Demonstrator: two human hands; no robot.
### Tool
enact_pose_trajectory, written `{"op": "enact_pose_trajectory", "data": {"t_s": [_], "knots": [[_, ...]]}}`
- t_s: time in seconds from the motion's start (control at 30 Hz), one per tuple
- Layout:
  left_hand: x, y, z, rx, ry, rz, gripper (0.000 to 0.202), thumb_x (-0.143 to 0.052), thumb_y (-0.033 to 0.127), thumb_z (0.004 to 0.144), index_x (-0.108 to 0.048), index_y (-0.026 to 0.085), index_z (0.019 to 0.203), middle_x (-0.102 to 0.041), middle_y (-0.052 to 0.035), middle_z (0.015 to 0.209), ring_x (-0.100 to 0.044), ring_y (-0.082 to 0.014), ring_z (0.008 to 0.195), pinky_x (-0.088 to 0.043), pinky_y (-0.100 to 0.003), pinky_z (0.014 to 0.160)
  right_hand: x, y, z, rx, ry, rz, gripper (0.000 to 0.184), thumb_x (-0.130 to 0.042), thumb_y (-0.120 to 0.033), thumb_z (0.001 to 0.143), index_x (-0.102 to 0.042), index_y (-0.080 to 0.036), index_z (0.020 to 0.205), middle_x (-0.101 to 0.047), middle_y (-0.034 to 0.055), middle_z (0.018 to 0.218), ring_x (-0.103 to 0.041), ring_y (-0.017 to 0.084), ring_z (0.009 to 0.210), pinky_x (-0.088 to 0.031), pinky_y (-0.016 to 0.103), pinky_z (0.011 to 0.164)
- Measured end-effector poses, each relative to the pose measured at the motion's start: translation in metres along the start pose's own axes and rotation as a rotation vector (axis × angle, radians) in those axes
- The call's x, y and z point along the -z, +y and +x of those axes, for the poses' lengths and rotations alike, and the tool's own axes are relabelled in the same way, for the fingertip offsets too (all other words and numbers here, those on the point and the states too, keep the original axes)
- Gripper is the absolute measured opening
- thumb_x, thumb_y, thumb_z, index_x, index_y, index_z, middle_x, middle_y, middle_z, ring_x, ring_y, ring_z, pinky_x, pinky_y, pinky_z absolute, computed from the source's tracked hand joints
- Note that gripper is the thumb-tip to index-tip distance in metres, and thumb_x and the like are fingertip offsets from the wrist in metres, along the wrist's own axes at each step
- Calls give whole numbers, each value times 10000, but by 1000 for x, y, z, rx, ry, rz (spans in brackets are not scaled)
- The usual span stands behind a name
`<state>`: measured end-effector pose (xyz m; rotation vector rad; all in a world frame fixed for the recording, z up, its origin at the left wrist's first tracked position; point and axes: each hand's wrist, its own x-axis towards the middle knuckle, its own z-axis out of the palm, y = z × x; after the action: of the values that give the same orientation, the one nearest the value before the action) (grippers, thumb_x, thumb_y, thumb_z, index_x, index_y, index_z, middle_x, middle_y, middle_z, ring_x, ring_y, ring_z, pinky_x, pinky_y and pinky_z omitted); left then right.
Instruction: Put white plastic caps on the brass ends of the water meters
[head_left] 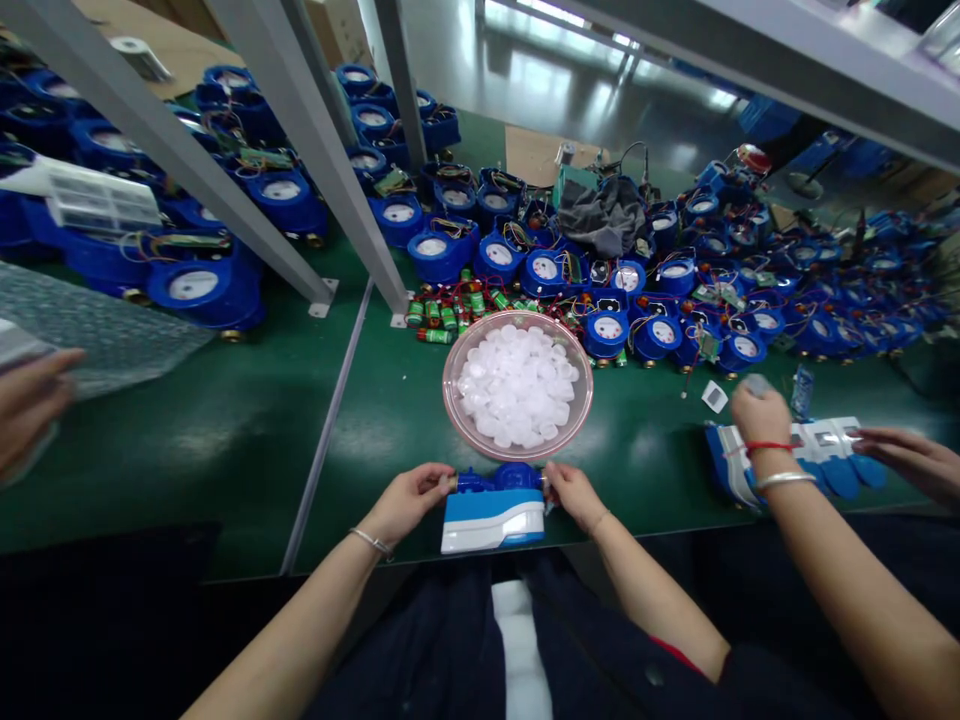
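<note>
A water meter [493,515] with a blue body and a blue-and-white cover lies on its side at the near edge of the green bench. My left hand [411,503] pinches its left brass pipe end. At the other pipe end my right hand [576,496] has its fingers closed on the meter. Just beyond the meter stands a round clear bowl [452,410] with a pinkish rim, full of translucent white plastic caps [517,385]. The meter's underside is hidden.
Behind the bowl lie green batteries [448,316] with wires and rows of open blue meters [607,328]. Grey metal posts [330,160] rise at left. A co-worker's hands [761,410] work over covered meters [829,440] at right; another person's hand [34,405] is at far left.
</note>
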<state>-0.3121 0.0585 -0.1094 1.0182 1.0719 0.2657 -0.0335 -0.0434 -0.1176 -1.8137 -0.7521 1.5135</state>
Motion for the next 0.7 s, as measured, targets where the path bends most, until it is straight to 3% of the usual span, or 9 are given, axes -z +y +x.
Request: {"op": "enact_pose_trajectory", "data": {"t_s": [0.07,0.1,0.17,0.27,0.4,0.47,0.57,0.63,0.7], "knots": [[2,0,-3,-17,-24,-5,460,-686,378,626,-541,125,982,-648,-82,931,-596,-200,874,-462,-323,837,1,0,-1,-61,4,-27,573,-384,-615,776,-563,-115,564,-500,20,446,-407,75,368,-344,210,418],[2,0,-4,-21,-32,-6,497,-695,365,619,-529,125,1022,-642,-89,964,-592,-203,894,-456,-329,853,1,-1,-3,-77,2,-20,593,-351,-630,781,-583,-111,613,-532,34,482,-437,85,388,-359,213,425],[4,-2,-5,-20,-30,-8,593,-668,385,647,-465,140,1148,-603,-103,1082,-574,-206,957,-446,-340,879,2,-3,-8,-68,-14,22,533,-403,-609,772,-602,-126,880,-630,66,725,-551,117,561,-432,227,517],[5,-4,-6,5,-14,1,583,-551,462,731,-431,136,1199,-589,-116,1110,-579,-212,938,-467,-362,836,4,-6,-16,-12,-60,78,552,-610,-492,684,-478,-206,1138,-596,55,1045,-573,138,843,-458,233,688],[9,-5,-6,-13,-25,26,479,-636,402,665,-548,112,1035,-641,-93,958,-587,-199,875,-453,-339,844,6,-6,-15,-45,-84,43,448,-499,-524,757,-576,-117,928,-614,58,717,-542,125,599,-405,223,526],[10,-5,-8,-27,-18,43,500,-685,343,620,-547,115,1043,-641,-78,903,-586,-181,823,-458,-313,811,5,-6,-14,-27,-83,44,437,-521,-499,754,-559,-132,988,-616,67,815,-547,122,648,-416,226,565],[11,-4,-10,-27,22,43,643,-642,367,664,-410,157,1226,-578,-95,1071,-574,-162,833,-468,-280,742,4,-8,-13,23,-89,72,520,-629,-432,688,-475,-197,1125,-574,57,1022,-548,125,806,-428,231,688],[9,-4,-9,-2,46,49,576,-543,444,732,-429,151,1214,-577,-100,1063,-572,-167,828,-470,-269,680,2,-7,-12,3,-88,62,480,-577,-476,720,-494,-165,1077,-596,44,844,-541,122,695,-412,229,607],[8,-3,-7,26,42,64,484,-503,486,744,-557,119,1054,-628,-81,872,-575,-176,748,-466,-279,630,1,-6,-11,-32,-86,45,465,-496,-525,759,-511,-142,1022,-563,15,672,-504,115,575,-366,220,510]]}}
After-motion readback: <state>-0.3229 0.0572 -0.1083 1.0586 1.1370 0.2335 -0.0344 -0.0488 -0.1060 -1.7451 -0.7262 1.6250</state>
